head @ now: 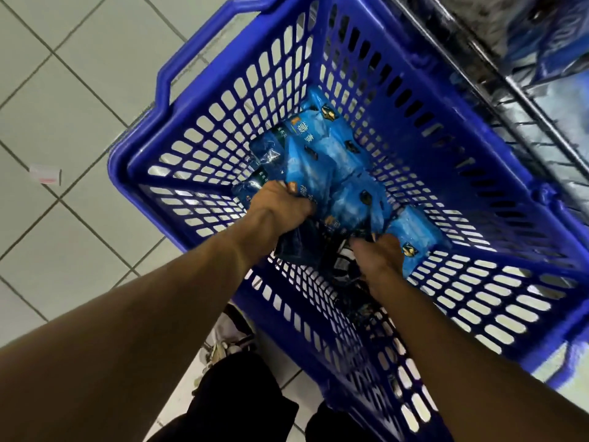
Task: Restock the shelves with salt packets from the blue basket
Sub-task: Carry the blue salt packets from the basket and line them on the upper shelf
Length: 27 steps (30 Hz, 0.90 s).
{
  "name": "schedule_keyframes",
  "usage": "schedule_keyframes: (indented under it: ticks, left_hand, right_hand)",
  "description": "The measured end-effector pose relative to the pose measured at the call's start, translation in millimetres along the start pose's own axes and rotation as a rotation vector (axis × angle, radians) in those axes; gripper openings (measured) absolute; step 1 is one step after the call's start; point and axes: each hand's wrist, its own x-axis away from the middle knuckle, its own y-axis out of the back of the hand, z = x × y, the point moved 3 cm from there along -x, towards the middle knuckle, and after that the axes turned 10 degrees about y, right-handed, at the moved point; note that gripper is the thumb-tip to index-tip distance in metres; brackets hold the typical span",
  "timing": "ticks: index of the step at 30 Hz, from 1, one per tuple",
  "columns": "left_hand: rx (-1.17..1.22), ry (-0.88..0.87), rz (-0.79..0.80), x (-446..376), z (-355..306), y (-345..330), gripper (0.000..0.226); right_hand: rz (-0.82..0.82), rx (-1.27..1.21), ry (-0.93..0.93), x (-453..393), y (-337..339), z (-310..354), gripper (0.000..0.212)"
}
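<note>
A blue plastic basket (204, 100) with slotted walls stands on the floor below me. Several light-blue salt packets (322, 148) lie piled on its bottom. My left hand (280, 207) reaches in from the lower left and is closed on the edge of a salt packet in the pile. My right hand (379, 263) is down at the near side of the pile, fingers curled around dark-printed packets (342, 266); what exactly lies under its fingers is partly hidden.
A metal wire shelf (497, 100) runs along the upper right, with blue packets (548, 36) on it. Grey tiled floor (70, 90) lies to the left, with a small paper scrap (46, 174). My dark trousers and a shoe (229, 342) show below the basket.
</note>
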Motion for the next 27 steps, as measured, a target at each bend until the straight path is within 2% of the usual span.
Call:
schedule_keyframes:
  ticks: [2, 4, 7, 9, 13, 15, 18, 20, 21, 24, 27]
  left_hand:
    - [0.156, 0.018, 0.055, 19.6, -0.2, 2.1, 0.021]
    - [0.266, 0.009, 0.127, 45.3, -3.4, 3.5, 0.016]
    - [0.325, -0.025, 0.182, 92.3, -5.7, 9.3, 0.02]
    - [0.398, -0.035, 0.227, 127.5, -4.3, 17.1, 0.024]
    - [0.588, -0.025, 0.349, 210.3, -2.7, 33.4, 0.017]
    - [0.621, -0.02, 0.414, 254.9, -5.5, 39.4, 0.016]
    - [0.617, -0.037, 0.47, 320.4, -10.8, 52.2, 0.027]
    - [0.613, -0.025, 0.486, 364.6, -12.3, 61.5, 0.048]
    - [0.618, -0.013, 0.5, 387.0, -11.8, 64.6, 0.052]
    - [0.613, -0.027, 0.508, 455.4, -12.2, 71.2, 0.044]
    - [0.578, -0.091, 0.401, 521.2, -12.3, 82.4, 0.045]
  right_hand:
    - [0.046, -0.271, -0.026, 25.6, 13.1, 6.4, 0.05]
    - [0.096, -0.421, 0.029, 52.3, 27.5, 18.3, 0.054]
    - [0.23, -0.461, 0.118, 95.6, 48.5, 44.0, 0.072]
    - [0.315, -0.499, 0.151, 127.3, 66.0, 60.2, 0.069]
    - [0.467, -0.786, 0.04, 194.9, 101.2, 86.7, 0.093]
    - [0.559, -1.003, 0.036, 236.1, 124.9, 104.6, 0.095]
    - [0.73, -1.334, -0.105, 295.4, 162.8, 122.8, 0.102]
    - [0.853, -1.426, -0.069, 336.6, 194.6, 139.7, 0.107]
    - [0.886, -1.433, -0.045, 357.0, 209.7, 146.9, 0.102]
    - [0.926, -1.429, -0.043, 412.5, 248.2, 157.2, 0.074]
    - [0.75, -1.272, -0.073, 455.4, 295.5, 155.5, 0.059]
